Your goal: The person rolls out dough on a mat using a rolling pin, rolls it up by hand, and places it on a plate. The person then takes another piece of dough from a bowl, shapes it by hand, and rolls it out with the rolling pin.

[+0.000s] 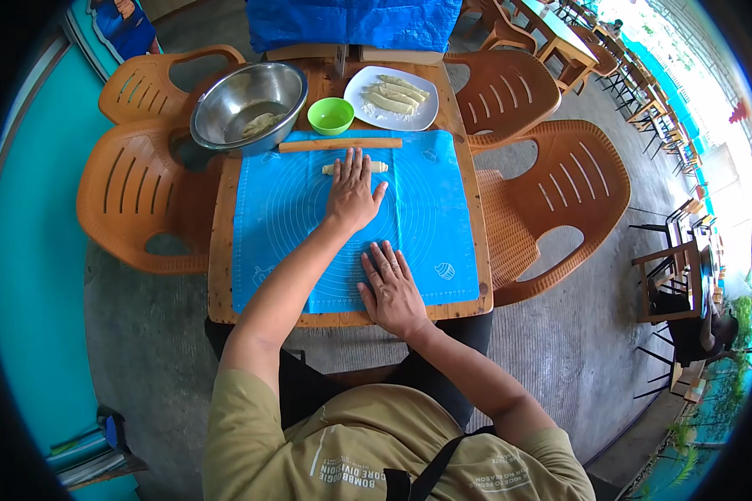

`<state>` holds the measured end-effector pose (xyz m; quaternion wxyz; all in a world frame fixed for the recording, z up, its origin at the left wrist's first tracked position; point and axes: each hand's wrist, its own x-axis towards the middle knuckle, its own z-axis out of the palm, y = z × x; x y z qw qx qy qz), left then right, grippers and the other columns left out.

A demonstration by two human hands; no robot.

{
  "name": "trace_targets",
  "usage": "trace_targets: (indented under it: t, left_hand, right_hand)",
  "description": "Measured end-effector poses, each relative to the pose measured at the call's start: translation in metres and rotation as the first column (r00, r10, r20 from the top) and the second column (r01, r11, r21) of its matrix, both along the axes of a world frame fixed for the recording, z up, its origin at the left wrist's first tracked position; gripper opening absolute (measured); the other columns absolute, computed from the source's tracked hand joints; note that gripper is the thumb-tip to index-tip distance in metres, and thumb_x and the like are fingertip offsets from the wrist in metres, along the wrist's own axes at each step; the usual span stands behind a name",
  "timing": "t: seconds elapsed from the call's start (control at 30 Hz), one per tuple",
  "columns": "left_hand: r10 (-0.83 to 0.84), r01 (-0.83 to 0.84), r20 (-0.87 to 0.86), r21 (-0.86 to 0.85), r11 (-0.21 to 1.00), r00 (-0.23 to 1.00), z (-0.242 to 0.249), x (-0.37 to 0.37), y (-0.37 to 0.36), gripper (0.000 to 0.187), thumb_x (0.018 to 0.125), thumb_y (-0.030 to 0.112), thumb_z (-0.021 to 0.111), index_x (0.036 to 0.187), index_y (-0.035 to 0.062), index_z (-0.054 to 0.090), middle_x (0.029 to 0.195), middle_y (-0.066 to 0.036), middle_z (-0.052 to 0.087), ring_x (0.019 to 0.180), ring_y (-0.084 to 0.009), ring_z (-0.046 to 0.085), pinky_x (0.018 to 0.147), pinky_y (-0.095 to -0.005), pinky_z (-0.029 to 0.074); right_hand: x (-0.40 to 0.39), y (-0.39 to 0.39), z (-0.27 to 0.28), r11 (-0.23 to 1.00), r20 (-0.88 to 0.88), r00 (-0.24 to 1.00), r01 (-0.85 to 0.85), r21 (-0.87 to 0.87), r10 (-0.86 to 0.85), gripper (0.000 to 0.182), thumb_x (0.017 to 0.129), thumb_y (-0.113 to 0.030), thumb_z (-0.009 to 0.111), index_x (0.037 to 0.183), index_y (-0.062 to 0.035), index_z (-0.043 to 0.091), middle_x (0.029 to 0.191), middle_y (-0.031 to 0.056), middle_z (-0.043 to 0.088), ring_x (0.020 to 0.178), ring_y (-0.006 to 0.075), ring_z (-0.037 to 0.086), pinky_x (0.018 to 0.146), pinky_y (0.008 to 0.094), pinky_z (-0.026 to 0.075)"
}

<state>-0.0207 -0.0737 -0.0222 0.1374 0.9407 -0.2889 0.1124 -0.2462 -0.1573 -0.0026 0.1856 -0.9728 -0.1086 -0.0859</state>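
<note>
**A flat left hand lies over the dough roll on the blue mat**

At the left side of the bench point(221, 242) we see two orange chairs point(134, 196), one nearer to us and one farther. The metal bowl point(288, 83) sits at the far left corner of the bench and reaches out past its left edge. Inside it we can see a pale lump of dough point(261, 124).

Going to the right, we find the blue mat point(434, 217), which covers most of the bench down to the near edge. It carries printed circles. Along its far edge lies the wooden rolling pin point(309, 145), placed from left to right.

Just on the near side of the pin, around the middle of the mat's width, is the dough roll point(379, 167), also lying from left to right. Our left hand point(353, 196) is over it with the palm down. The fingers are straight and cross the roll, whose two ends show at the sides. The grip of this hand is released; it does not close around the dough.

Beyond the pin, the green bowl point(331, 116) stands between the metal bowl and the white plate. Our right hand point(390, 292) rests flat on the mat close to the near edge, its grip also released and its fingers slightly spread.

The white plate point(426, 119) is near the far right corner, with several pale dough pieces point(397, 94) and white powder. At the right side we see two more orange chairs point(572, 184).
</note>
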Motion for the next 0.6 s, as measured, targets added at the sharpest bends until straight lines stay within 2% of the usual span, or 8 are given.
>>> trace_targets:
  t: [0.13, 0.23, 0.3, 0.43, 0.5, 0.6]
  left_hand:
    - [0.006, -0.005, 0.045, -0.018, 1.000, 0.999, -0.007, 0.009, -0.003, 0.077, 0.112, 0.051, 0.041, 0.161, -0.0082, 0.035, 0.172, -0.029, 0.027, 0.164, -0.0394, 0.016, 0.133, -0.0573, 0.011]
    - [0.028, -0.029, 0.042, 0.034, 0.999, 0.999, -0.010, 0.017, -0.004, 0.079, 0.112, 0.053, 0.037, 0.164, -0.0057, 0.032, 0.174, -0.026, 0.025, 0.165, -0.0383, 0.013, 0.134, -0.0561, 0.006]
    - [-0.012, 0.015, 0.099, -0.029, 0.999, 0.995, -0.013, 0.021, -0.002, 0.077, 0.111, 0.049, 0.045, 0.162, -0.0087, 0.033, 0.171, -0.029, 0.029, 0.164, -0.0407, 0.018, 0.133, -0.0574, 0.012]
    - [-0.062, 0.077, 0.111, -0.137, 0.988, 0.992, -0.015, 0.031, 0.005, 0.077, 0.110, 0.046, 0.050, 0.162, -0.0088, 0.033, 0.171, -0.029, 0.028, 0.163, -0.0414, 0.020, 0.133, -0.0567, 0.016]
    - [-0.141, 0.179, 0.177, -0.219, 0.959, 0.974, -0.011, 0.033, 0.014, 0.073, 0.108, 0.039, 0.057, 0.160, -0.0083, 0.036, 0.171, -0.029, 0.029, 0.162, -0.0424, 0.024, 0.132, -0.0555, 0.020]
    - [-0.131, 0.178, 0.206, -0.224, 0.958, 0.970, 0.004, 0.017, 0.033, 0.068, 0.106, 0.033, 0.062, 0.157, -0.0078, 0.042, 0.167, -0.029, 0.035, 0.159, -0.0431, 0.030, 0.130, -0.0549, 0.025]
  right_hand:
    - [0.000, 0.000, -0.001, 1.000, 0.008, 1.000, 0.000, 0.001, 0.000, 0.057, 0.111, -0.035, 0.051, 0.156, -0.0004, 0.050, 0.168, 0.0225, 0.040, 0.161, 0.0380, 0.027, 0.134, 0.0522, 0.016]
    - [0.000, 0.000, -0.001, 1.000, 0.008, 1.000, 0.003, -0.005, -0.003, 0.057, 0.111, -0.035, 0.051, 0.156, -0.0004, 0.050, 0.168, 0.0225, 0.040, 0.161, 0.0382, 0.028, 0.134, 0.0522, 0.017]
    - [0.000, -0.001, -0.001, 1.000, 0.005, 1.000, 0.000, -0.008, 0.000, 0.058, 0.110, -0.035, 0.051, 0.156, -0.0004, 0.050, 0.168, 0.0226, 0.040, 0.161, 0.0382, 0.028, 0.133, 0.0522, 0.017]
    - [0.001, 0.001, 0.002, 1.000, -0.006, 1.000, 0.006, 0.014, -0.006, 0.059, 0.110, -0.035, 0.051, 0.155, 0.0017, 0.051, 0.166, 0.0240, 0.041, 0.160, 0.0403, 0.029, 0.133, 0.0532, 0.018]
    - [0.001, 0.000, 0.002, 1.000, -0.009, 1.000, 0.003, 0.015, -0.003, 0.059, 0.110, -0.035, 0.051, 0.156, 0.0016, 0.049, 0.166, 0.0240, 0.041, 0.160, 0.0404, 0.029, 0.133, 0.0533, 0.018]
    - [0.001, -0.001, 0.001, 0.999, -0.006, 1.000, -0.002, 0.045, 0.002, 0.062, 0.110, -0.037, 0.051, 0.158, 0.0015, 0.047, 0.166, 0.0254, 0.040, 0.160, 0.0411, 0.029, 0.133, 0.0536, 0.017]
